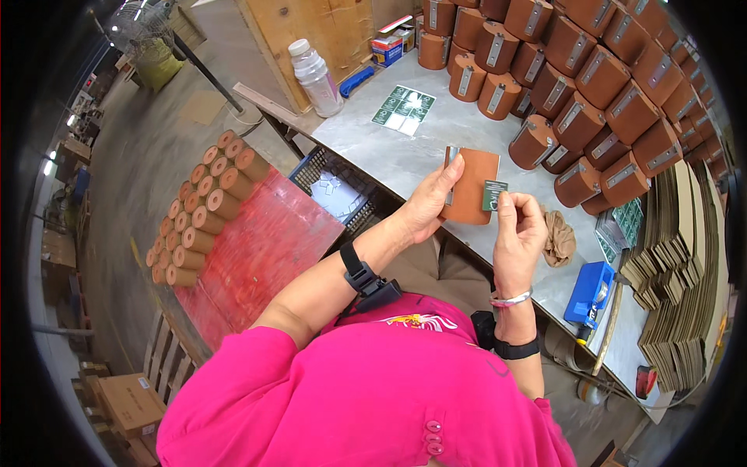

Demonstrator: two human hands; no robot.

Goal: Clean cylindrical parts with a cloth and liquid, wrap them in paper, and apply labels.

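My left hand [427, 204] is closed round a terracotta-brown cylinder [471, 175] with a metal strip along its left side, held above the near edge of the table. Between the thumb and fingers of my right hand [520, 229] is a small dark green label [493, 195], its face lying over the cylinder's lower right side. Whether all of the label touches the surface, I cannot tell. Farther back on the table lies a sheet of green labels [404, 109], part of it bare white. Crumpled brown paper [559, 239] sits just right of my right hand.
Brown cylinders with metal strips [580, 121] are stacked high at the back right. Flat cardboard [677, 288] piles up at right, near a blue tape dispenser [590, 292]. A plastic jar [315, 78] stands far left on the table [350, 132]. Tan rolls [206, 206] stand on a red board [257, 249].
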